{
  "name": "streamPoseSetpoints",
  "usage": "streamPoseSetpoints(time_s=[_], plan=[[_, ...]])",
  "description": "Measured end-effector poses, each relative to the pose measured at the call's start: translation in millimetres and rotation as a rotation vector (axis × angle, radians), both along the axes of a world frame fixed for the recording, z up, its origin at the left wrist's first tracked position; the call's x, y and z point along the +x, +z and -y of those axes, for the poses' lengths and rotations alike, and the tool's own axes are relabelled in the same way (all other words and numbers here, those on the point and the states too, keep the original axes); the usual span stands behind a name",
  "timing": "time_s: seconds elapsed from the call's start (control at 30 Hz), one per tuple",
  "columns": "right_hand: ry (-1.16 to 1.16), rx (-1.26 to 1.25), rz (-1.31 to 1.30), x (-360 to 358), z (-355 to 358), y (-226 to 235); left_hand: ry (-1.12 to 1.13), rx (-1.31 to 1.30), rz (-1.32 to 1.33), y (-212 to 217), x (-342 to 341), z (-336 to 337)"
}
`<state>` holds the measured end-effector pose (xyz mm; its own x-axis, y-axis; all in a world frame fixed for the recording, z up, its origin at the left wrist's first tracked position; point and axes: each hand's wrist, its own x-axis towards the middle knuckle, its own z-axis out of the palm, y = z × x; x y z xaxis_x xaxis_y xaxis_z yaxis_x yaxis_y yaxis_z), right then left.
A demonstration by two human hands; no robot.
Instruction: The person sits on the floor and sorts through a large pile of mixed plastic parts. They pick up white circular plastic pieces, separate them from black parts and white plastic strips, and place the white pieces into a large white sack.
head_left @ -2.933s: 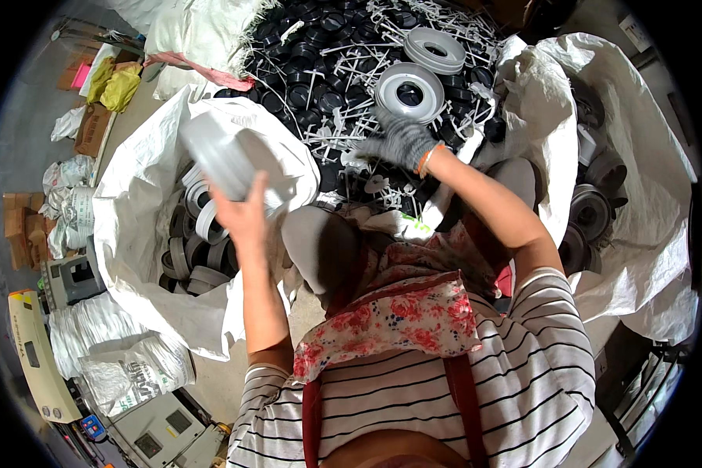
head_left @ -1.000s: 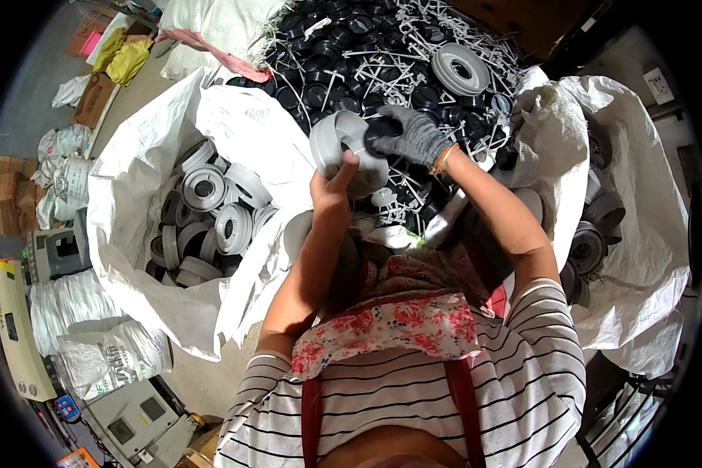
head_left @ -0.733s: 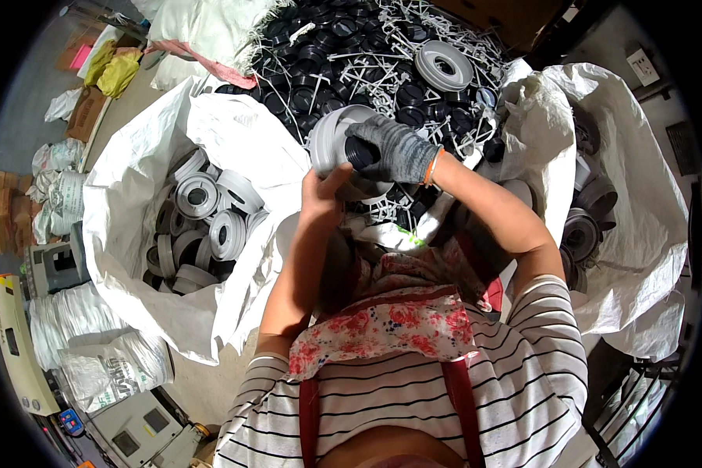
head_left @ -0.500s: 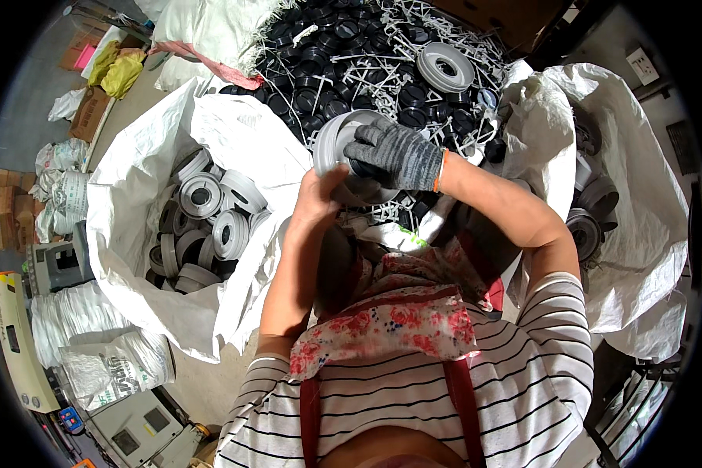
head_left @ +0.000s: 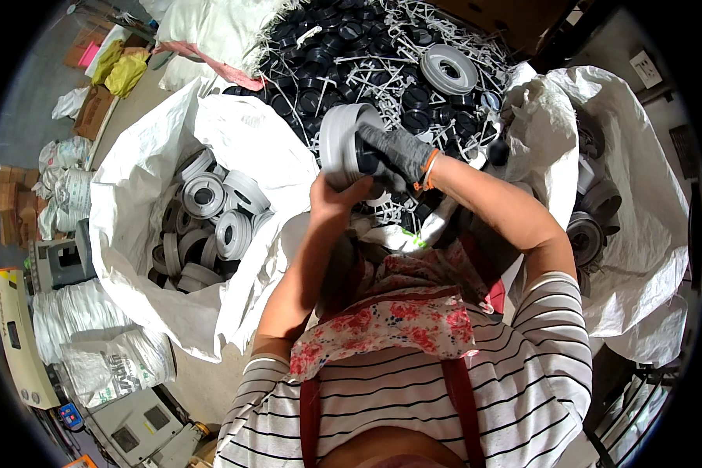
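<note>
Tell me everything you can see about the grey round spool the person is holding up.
The spool is a pale grey reel, plastic by its look, with a broad round flange and a dark middle part. It is tilted on edge, held up over the heap of black rings and white plastic sticks. The bare left hand holds its lower rim; the right hand, in a grey glove, closes on its dark centre. Similar reels lie in the white sack to the left.

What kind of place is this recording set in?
Probably a small sorting or recycling workshop: a heap of black plastic parts, big white woven sacks filled with grey reels, and the hands working a grey reel.
</note>
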<state>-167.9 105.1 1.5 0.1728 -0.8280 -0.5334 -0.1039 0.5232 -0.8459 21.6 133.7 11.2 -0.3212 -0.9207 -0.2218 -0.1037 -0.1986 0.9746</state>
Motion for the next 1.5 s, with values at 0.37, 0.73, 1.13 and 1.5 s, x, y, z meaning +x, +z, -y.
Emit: streamPoseSetpoints(time_s=[0.37, 0.73, 1.13, 1.5], plan=[[0.148, 0.016, 0.456, 8.4, 15.1, -22.7, 0.072, -0.569, 0.400, 7.2, 20.5, -2.7], [-0.122, -0.445, -1.246, -172.5, 126.3, -126.5, 0.441, -0.429, 0.056, 20.8, 47.0, 40.1], [0.474, -1.110, -0.194, -38.5, 55.9, -102.3, 0.218, 0.389, -0.582, -18.5, -8.1, 59.9], [0.247, -0.394, -1.319, -123.5, 149.4, -147.3, 0.231, 0.256, -0.416, -20.1, -9.7, 57.3]])
